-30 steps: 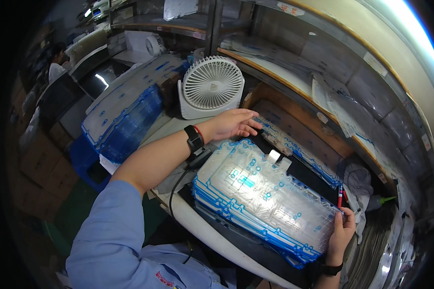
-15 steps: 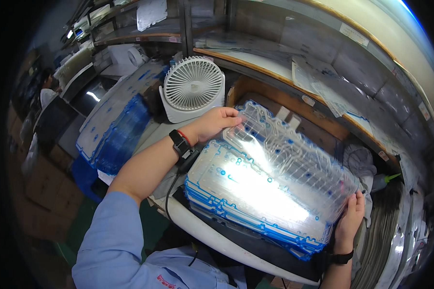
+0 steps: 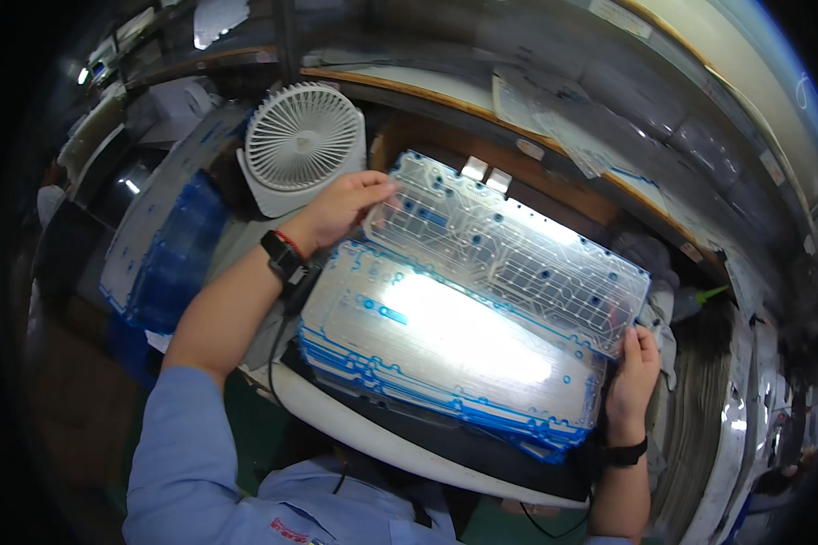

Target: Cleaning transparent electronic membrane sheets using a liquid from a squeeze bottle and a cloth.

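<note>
The pale-edged workbench (image 3: 382, 449) is being backed by a long wood-edged shelf (image 3: 409, 88), which is being met by a dark upright post (image 3: 284, 41). A pale wall (image 3: 732, 41) is being edged by bluish light (image 3: 795, 50), while the green floor (image 3: 256, 418) is being partly hidden.

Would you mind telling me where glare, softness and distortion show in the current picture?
Head view: white glare washes out the middle of the sheet stack; a smaller streak lies near the upper edge of the clear sheet; the wooden shelf edge bows toward the rim; the far left looks dim and soft.
</note>
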`<state>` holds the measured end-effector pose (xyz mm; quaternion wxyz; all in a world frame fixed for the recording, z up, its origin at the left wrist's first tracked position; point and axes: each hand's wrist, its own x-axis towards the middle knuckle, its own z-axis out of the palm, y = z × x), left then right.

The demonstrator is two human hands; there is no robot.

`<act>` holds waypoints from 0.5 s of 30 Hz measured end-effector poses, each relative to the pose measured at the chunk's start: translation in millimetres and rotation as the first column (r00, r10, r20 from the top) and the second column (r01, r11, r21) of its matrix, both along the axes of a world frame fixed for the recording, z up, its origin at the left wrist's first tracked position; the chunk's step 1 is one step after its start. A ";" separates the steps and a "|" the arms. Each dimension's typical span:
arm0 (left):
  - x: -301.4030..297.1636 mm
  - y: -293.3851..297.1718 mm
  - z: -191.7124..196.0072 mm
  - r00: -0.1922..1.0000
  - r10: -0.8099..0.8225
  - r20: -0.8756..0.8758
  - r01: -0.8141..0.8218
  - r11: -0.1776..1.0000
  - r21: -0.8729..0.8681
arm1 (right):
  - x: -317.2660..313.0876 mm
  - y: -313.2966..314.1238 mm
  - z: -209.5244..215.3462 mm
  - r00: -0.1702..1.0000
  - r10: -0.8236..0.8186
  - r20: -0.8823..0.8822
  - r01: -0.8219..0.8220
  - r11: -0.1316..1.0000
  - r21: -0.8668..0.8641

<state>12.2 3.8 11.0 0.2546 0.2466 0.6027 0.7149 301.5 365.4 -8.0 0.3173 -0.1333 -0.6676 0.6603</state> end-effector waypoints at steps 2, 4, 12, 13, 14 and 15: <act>0.2 1.5 -1.5 1.000 0.000 0.018 0.000 1.000 0.006 | -0.6 -0.1 0.2 1.000 0.001 -0.016 -0.001 1.000 -0.015; 0.4 3.9 -1.6 1.000 0.001 0.028 -0.002 1.000 0.004 | 0.5 -1.1 2.3 1.000 0.007 -0.002 -0.007 1.000 -0.004; -3.8 2.3 -5.6 0.998 0.009 -0.069 -0.015 0.997 -0.078 | 1.9 -1.2 3.3 1.000 0.004 -0.011 -0.004 1.000 -0.009; -0.5 4.6 -4.4 0.998 0.035 -0.051 -0.039 0.996 -0.081 | 1.7 -2.5 4.1 1.000 0.007 -0.016 -0.007 1.000 -0.011; -1.7 5.0 -5.3 0.997 0.028 -0.069 -0.035 0.995 -0.094 | 1.7 -3.4 5.0 1.000 0.010 -0.021 -0.010 1.000 -0.012; -4.6 3.2 -7.4 0.996 0.022 -0.086 -0.031 0.994 -0.106 | 1.2 -2.9 4.2 1.000 0.005 -0.019 -0.004 1.000 0.002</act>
